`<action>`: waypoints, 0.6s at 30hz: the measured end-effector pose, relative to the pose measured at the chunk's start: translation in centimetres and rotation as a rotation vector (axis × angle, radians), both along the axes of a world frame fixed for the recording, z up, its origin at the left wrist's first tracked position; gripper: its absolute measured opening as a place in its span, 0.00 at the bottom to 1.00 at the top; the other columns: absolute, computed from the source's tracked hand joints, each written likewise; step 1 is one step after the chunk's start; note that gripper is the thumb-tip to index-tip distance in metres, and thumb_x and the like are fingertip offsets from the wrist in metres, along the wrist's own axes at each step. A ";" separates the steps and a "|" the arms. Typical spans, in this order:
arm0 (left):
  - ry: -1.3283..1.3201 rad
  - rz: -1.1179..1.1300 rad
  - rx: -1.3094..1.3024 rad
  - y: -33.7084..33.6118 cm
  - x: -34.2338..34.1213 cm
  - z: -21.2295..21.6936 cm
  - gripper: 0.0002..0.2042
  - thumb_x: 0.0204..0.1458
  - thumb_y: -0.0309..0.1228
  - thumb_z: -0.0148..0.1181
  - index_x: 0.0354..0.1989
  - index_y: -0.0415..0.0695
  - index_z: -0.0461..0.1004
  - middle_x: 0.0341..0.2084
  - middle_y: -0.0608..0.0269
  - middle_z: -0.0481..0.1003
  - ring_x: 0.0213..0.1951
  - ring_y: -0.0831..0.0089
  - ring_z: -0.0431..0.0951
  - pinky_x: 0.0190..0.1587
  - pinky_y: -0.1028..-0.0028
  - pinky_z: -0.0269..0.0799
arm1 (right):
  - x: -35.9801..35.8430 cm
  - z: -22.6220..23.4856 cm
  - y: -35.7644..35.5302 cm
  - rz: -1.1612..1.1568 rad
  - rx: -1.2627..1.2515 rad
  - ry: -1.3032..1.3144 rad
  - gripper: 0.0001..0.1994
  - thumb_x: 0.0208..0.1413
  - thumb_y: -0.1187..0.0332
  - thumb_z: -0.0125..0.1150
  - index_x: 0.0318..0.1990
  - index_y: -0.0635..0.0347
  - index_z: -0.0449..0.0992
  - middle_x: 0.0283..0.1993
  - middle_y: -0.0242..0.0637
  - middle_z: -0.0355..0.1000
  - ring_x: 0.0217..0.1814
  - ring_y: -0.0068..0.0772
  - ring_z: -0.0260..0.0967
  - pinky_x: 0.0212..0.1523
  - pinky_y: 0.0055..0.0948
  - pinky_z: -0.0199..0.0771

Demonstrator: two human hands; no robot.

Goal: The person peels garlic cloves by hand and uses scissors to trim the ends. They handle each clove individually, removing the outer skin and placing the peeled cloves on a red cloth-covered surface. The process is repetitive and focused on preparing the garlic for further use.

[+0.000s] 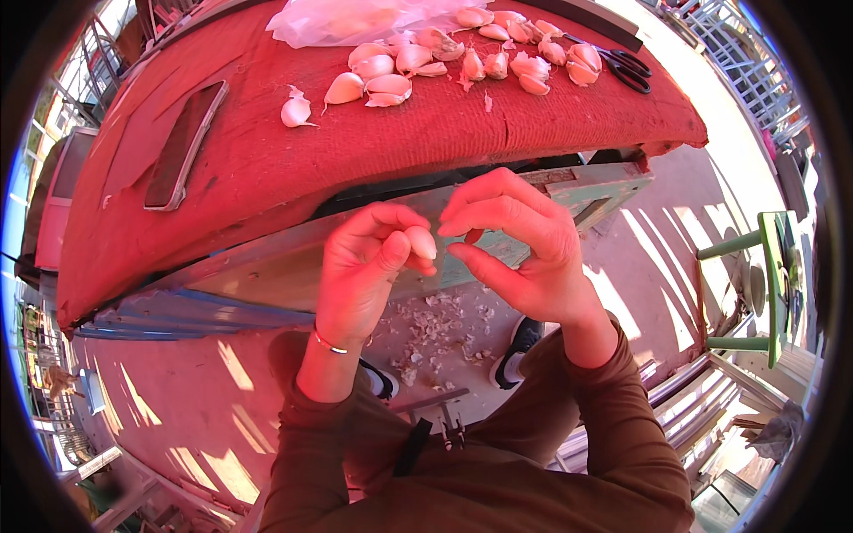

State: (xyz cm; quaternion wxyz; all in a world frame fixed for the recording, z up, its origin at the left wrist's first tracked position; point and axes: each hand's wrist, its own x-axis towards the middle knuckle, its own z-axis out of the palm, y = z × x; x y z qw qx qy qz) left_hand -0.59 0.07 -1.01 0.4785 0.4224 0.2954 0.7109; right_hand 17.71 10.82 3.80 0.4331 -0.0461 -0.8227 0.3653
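Off the table edge (418, 162), hands (355, 266) (540, 247) flank a garlic clove (421, 242) mid-air.

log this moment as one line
left hand: pinching garlic clove | right hand: beside it, fingers bent | cloth-covered table: garlic cloves, black-handled scissors, phone

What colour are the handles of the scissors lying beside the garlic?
The scissors handles are black, seen best in the head view.

A way lies open along the table's (382, 142) near edge; a phone (187, 147) bars the left, garlic cloves (472, 66) the far edge, scissors (615, 57) the far-right corner.
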 end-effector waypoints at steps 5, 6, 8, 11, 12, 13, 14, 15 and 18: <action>-0.103 -0.079 -0.063 0.0 0.4 -0.1 0.13 0.67 0.35 0.59 0.50 0.37 0.75 0.37 0.64 0.79 0.35 0.77 0.79 0.40 0.73 0.79 | -0.2 -0.3 -0.2 0.026 0.079 0.015 0.18 0.43 0.84 0.73 0.43 0.59 0.82 0.43 0.37 0.75 0.45 0.35 0.76 0.43 0.31 0.77; -0.115 -0.087 -0.071 -0.1 0.5 -0.1 0.13 0.67 0.35 0.59 0.50 0.38 0.75 0.37 0.64 0.79 0.35 0.77 0.79 0.40 0.73 0.79 | -0.3 -0.4 -0.2 0.026 0.089 0.019 0.18 0.43 0.84 0.73 0.43 0.59 0.82 0.42 0.37 0.74 0.44 0.35 0.76 0.43 0.30 0.77; -0.139 -0.102 -0.088 -0.2 0.5 -0.4 0.13 0.68 0.35 0.58 0.51 0.38 0.75 0.37 0.65 0.79 0.35 0.78 0.79 0.39 0.74 0.80 | -0.5 -0.6 -0.1 0.017 0.116 0.032 0.15 0.47 0.81 0.72 0.43 0.58 0.82 0.42 0.37 0.73 0.41 0.37 0.76 0.39 0.31 0.76; -0.172 -0.133 -0.091 -0.1 0.8 -0.5 0.13 0.68 0.35 0.58 0.51 0.38 0.76 0.37 0.65 0.79 0.35 0.79 0.79 0.39 0.74 0.80 | -0.5 -0.8 0.0 0.005 0.142 0.056 0.13 0.49 0.79 0.72 0.42 0.57 0.81 0.42 0.37 0.73 0.38 0.38 0.75 0.37 0.32 0.76; -0.170 -0.133 -0.093 -0.1 0.8 -0.6 0.13 0.68 0.35 0.58 0.51 0.38 0.76 0.37 0.65 0.79 0.35 0.79 0.79 0.39 0.74 0.80 | -0.5 -0.8 0.0 0.001 0.149 0.065 0.13 0.48 0.79 0.72 0.42 0.57 0.81 0.41 0.37 0.73 0.38 0.38 0.75 0.37 0.32 0.76; -0.168 -0.133 -0.095 -0.1 0.8 -0.6 0.13 0.68 0.35 0.58 0.51 0.38 0.76 0.38 0.65 0.79 0.35 0.79 0.79 0.39 0.74 0.80 | -0.5 -0.7 0.0 -0.003 0.152 0.065 0.12 0.48 0.79 0.72 0.42 0.57 0.81 0.41 0.36 0.73 0.38 0.38 0.75 0.37 0.32 0.76; -0.167 -0.134 -0.097 0.0 0.8 -0.6 0.13 0.68 0.35 0.58 0.51 0.38 0.76 0.38 0.65 0.79 0.35 0.79 0.79 0.39 0.74 0.80 | -0.5 -0.6 -0.1 -0.008 0.155 0.065 0.12 0.48 0.79 0.72 0.41 0.58 0.81 0.41 0.36 0.73 0.38 0.38 0.75 0.37 0.32 0.76; -0.165 -0.126 -0.097 0.0 0.8 -0.6 0.13 0.68 0.35 0.58 0.50 0.38 0.76 0.38 0.65 0.79 0.35 0.79 0.79 0.39 0.74 0.80 | -0.4 -0.6 -0.1 -0.011 0.158 0.065 0.12 0.48 0.79 0.72 0.41 0.58 0.81 0.41 0.36 0.73 0.38 0.38 0.75 0.37 0.32 0.76; -0.163 -0.109 -0.097 0.0 0.9 -0.5 0.13 0.68 0.36 0.57 0.50 0.38 0.76 0.38 0.65 0.79 0.34 0.79 0.79 0.38 0.73 0.80 | -0.5 -0.9 0.1 -0.002 0.162 0.077 0.12 0.48 0.79 0.72 0.41 0.57 0.81 0.41 0.35 0.73 0.38 0.38 0.75 0.37 0.32 0.76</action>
